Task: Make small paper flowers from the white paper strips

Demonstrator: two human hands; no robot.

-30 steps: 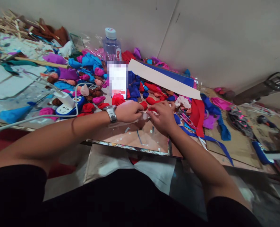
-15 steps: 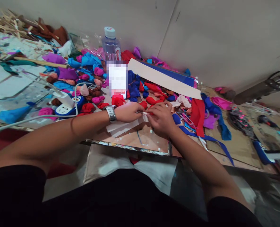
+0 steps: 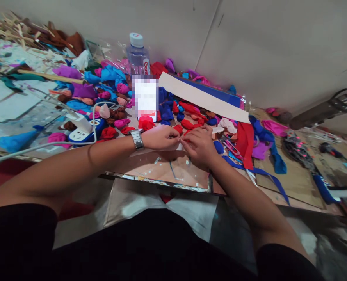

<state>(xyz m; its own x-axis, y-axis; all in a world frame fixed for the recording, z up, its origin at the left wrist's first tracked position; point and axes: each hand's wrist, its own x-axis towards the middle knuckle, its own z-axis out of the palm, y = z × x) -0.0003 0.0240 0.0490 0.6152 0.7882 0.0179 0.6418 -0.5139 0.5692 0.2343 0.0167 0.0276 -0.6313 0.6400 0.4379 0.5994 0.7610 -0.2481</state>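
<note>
My left hand (image 3: pixel 161 137), with a metal-banded watch (image 3: pixel 137 139) at its wrist, is closed in a pinch on a thin white strip (image 3: pixel 179 147). My right hand (image 3: pixel 199 148) meets it fingertip to fingertip, its thumb and forefinger pressed together on the same strip. Most of the strip is hidden beneath the left hand, and I cannot tell whether it is paper or cloth. Just behind the hands lie rolled red cloth pieces (image 3: pixel 189 125). Under them is the worktop (image 3: pixel 161 168), with small white scraps on it.
A phone (image 3: pixel 146 97) with a blurred screen leans before a plastic bottle (image 3: pixel 137 54). Coloured cloth bundles surround them. A long cream board (image 3: pixel 204 97) lies behind. At left are a power strip (image 3: pixel 82 134) with a cable and green-handled pliers (image 3: pixel 24 78); blue ribbon (image 3: pixel 261 177) trails off right.
The white strip, which showed broad below my left hand, is now mostly out of sight. My fingertips have come closer together; both arms have hardly moved.
</note>
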